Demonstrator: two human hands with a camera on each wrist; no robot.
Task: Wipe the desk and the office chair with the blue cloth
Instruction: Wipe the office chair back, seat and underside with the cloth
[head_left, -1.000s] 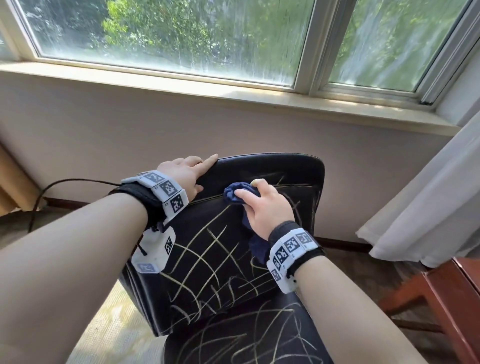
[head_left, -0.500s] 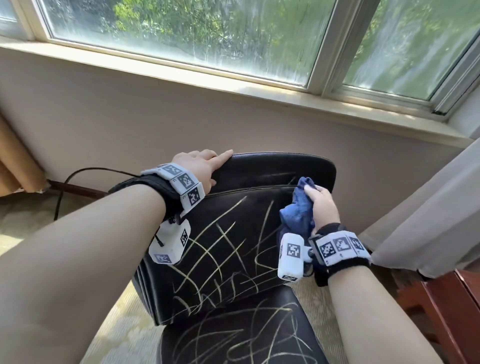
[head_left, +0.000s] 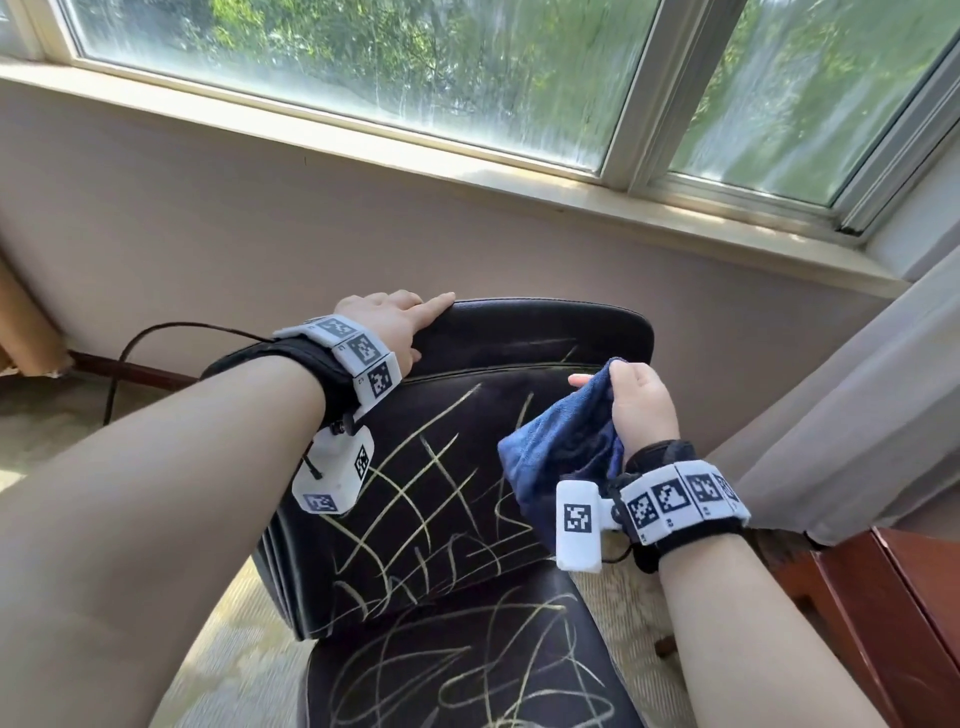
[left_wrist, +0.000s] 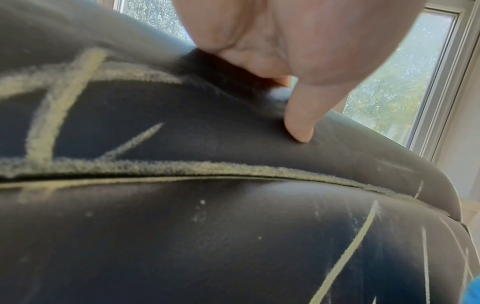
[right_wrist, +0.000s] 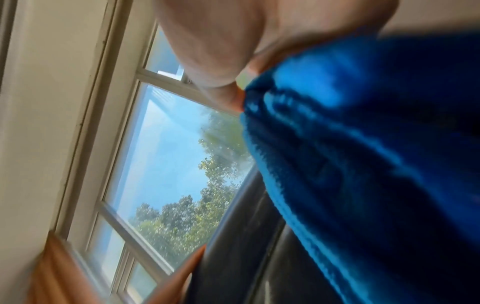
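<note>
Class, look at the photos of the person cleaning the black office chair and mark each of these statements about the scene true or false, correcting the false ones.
1. The right hand grips the blue cloth. True.
2. The left hand rests on the seat cushion. False: it rests on the top edge of the backrest of the office chair.
3. Yellowish scribble marks cover the front of the backrest. True.
4. The seat has been wiped clean. False: scribbles still cross it.
5. The cloth is pressed flat against the window. False: it hangs bunched from the right hand in front of the backrest.
</note>
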